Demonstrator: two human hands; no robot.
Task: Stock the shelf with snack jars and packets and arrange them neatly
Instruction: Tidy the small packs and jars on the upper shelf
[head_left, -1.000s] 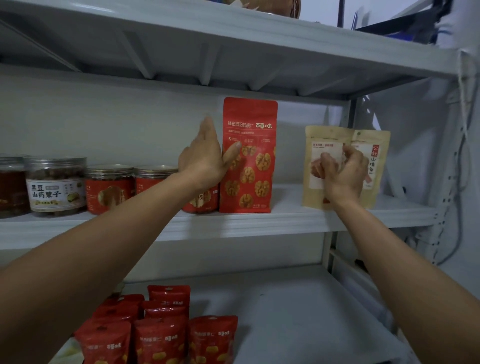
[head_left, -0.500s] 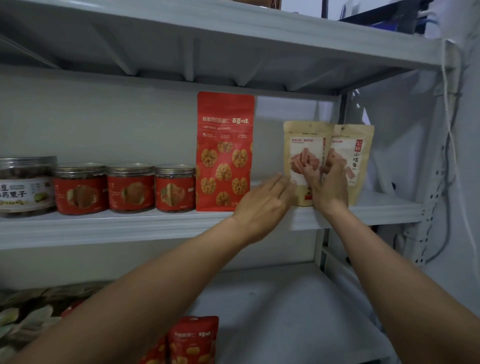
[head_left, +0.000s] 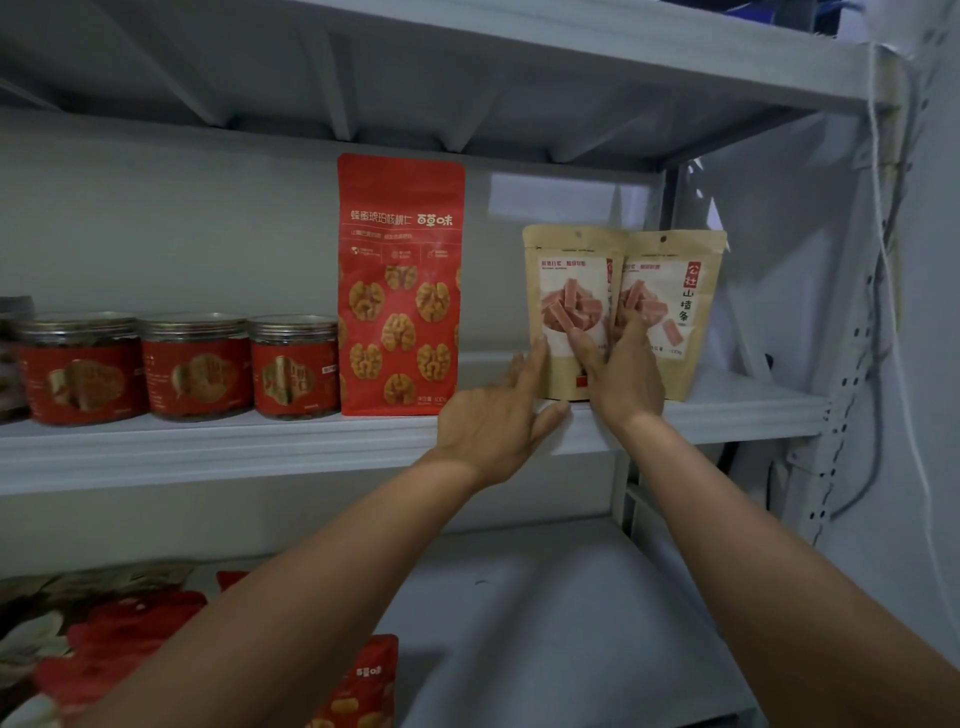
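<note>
while jars (head_left: 197, 364), a walnut pouch (head_left: 400, 291) and two hawthorn-strip pouches (head_left: 569, 270) stood on the middle shelf (head_left: 234, 449), left hand (head_left: 493, 421) and right hand (head_left: 626, 382) pressed those pouches open-fingered, gripping nothing; red packets (head_left: 363, 691) below apparently awaited stocking.

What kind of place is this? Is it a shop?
Probably a shop's stockroom or storage corner. The grey metal shelf holds three matching red jars in a row and two identical tan snack packets, like goods being stocked.

We faced a grey metal rack (head_left: 260, 452) set against a plain pale wall (head_left: 156, 234). Ribs braced the board (head_left: 467, 78) overhead. At the right, white cords (head_left: 883, 208) hung beside a perforated upright (head_left: 847, 395). The light was dim.
</note>
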